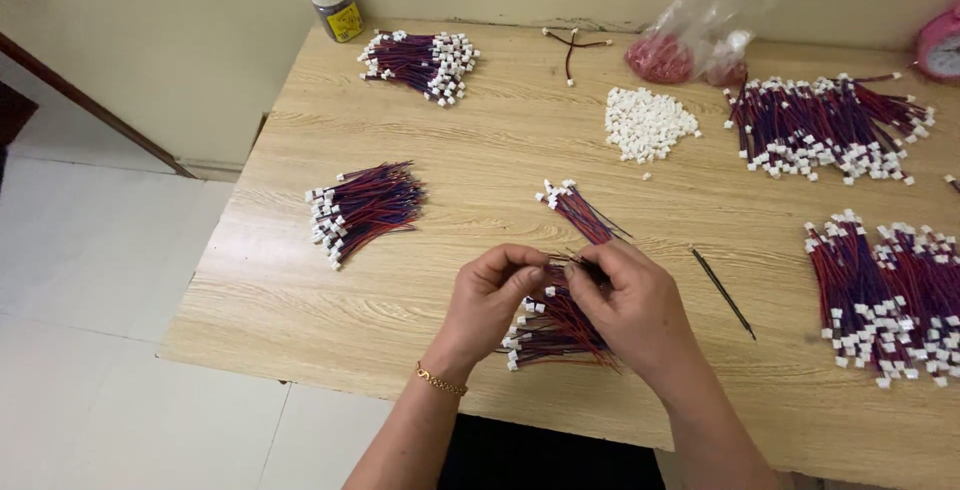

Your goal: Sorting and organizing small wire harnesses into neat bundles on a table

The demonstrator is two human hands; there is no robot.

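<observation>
My left hand (pixel 492 295) and my right hand (pixel 625 300) meet above the near middle of the wooden table (pixel 450 150), fingertips pinched together on a thin red and blue wire with a white connector. Just beneath them lies a small bundle of such wires (pixel 555 335), white connectors pointing left. A smaller bunch of wires (pixel 578 208) lies just beyond my hands. A gold bracelet sits on my left wrist.
More wire bundles lie at the left (pixel 362 208), far left (pixel 422 62), far right (pixel 825 128) and near right (pixel 890 295). A heap of white connectors (pixel 648 122), a clear plastic bag (pixel 700 30), a small jar (pixel 335 8), a pink clock (pixel 942 45) and a thin black tool (pixel 722 292) are also there.
</observation>
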